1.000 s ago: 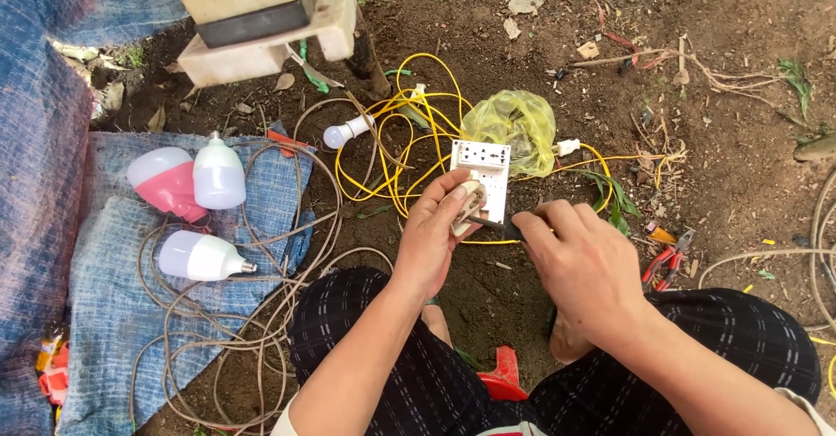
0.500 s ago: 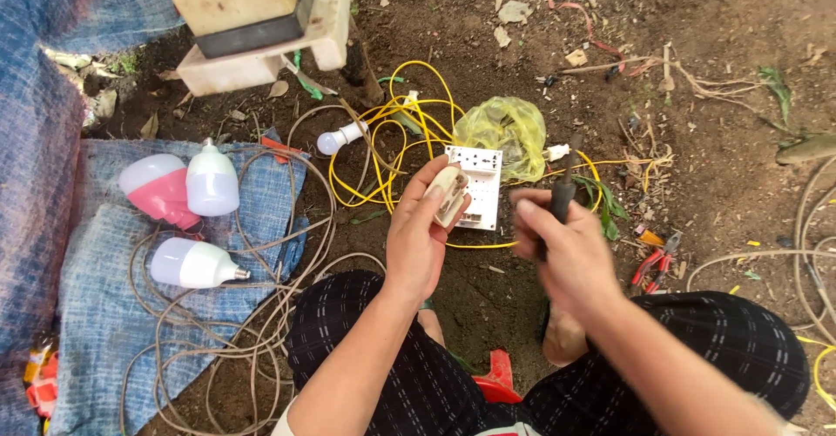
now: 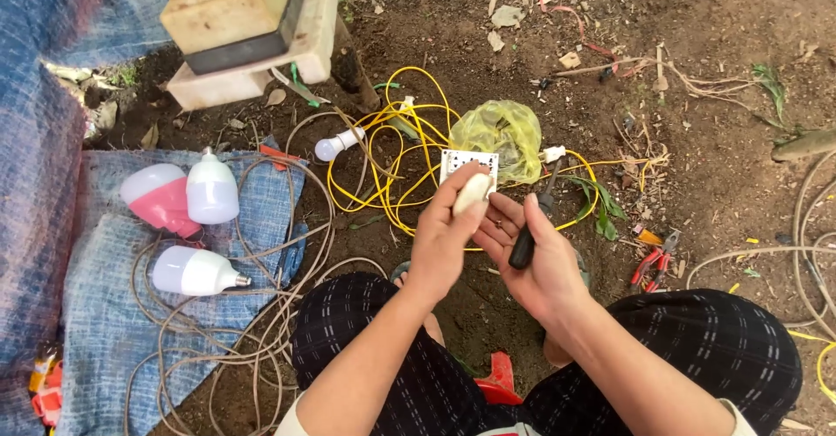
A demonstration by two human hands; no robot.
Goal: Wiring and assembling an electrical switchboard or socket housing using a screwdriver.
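Note:
My left hand [image 3: 442,240] is raised over the dirt and pinches a small cream-white plastic part [image 3: 471,194] between its fingertips. Just behind it lies a white socket plate [image 3: 468,162] with several holes, wired to a tangle of yellow cable [image 3: 383,153]. My right hand [image 3: 538,262] is palm up beside the left and holds a black-handled screwdriver [image 3: 531,227] across its fingers, shaft pointing away. The two hands almost touch. I am squatting, knees in dark checked trousers at the bottom.
A yellow plastic bag [image 3: 503,131] lies behind the socket plate. Three big bulbs [image 3: 187,227] and brown cord coils [image 3: 218,331] rest on blue cloth at left, a small bulb [image 3: 338,144] nearby. Red-handled pliers [image 3: 653,260] lie at right. A wooden block [image 3: 248,27] stands at back.
My left hand has let go of the socket plate and lifted a small white part. My right hand has picked up the screwdriver and turned palm up.

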